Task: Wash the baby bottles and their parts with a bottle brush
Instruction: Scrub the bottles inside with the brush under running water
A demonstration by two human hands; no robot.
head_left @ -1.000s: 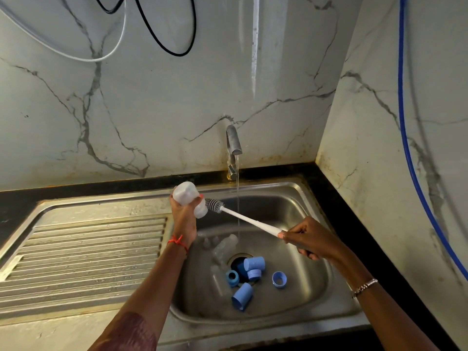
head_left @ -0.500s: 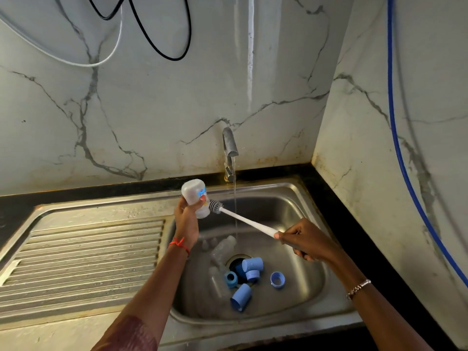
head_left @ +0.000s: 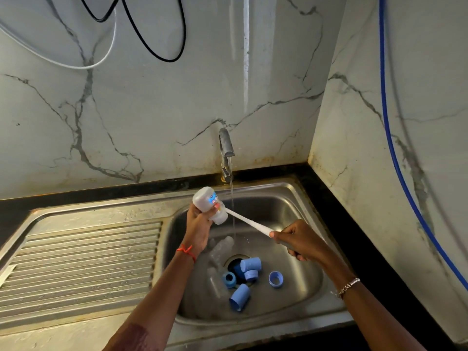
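Observation:
My left hand (head_left: 198,225) grips a clear baby bottle (head_left: 208,203) above the sink basin, its mouth tilted down to the right. My right hand (head_left: 296,240) holds the white handle of the bottle brush (head_left: 247,221); the brush head is hidden inside the bottle. In the steel sink (head_left: 286,198) lie more clear bottles (head_left: 220,249) near the drain, with blue caps (head_left: 250,265) (head_left: 239,297) and blue rings (head_left: 275,279) (head_left: 229,279) around it.
The tap (head_left: 226,148) runs a thin stream of water just right of the bottle. A ribbed steel drainboard (head_left: 83,262) lies to the left. Marble walls close in behind and on the right, with black and white cables (head_left: 154,53) and a blue hose (head_left: 390,138) hanging.
The brush head, outside the bottle mouth before, has gone into the bottle. My left hand has turned the bottle so its blue print shows.

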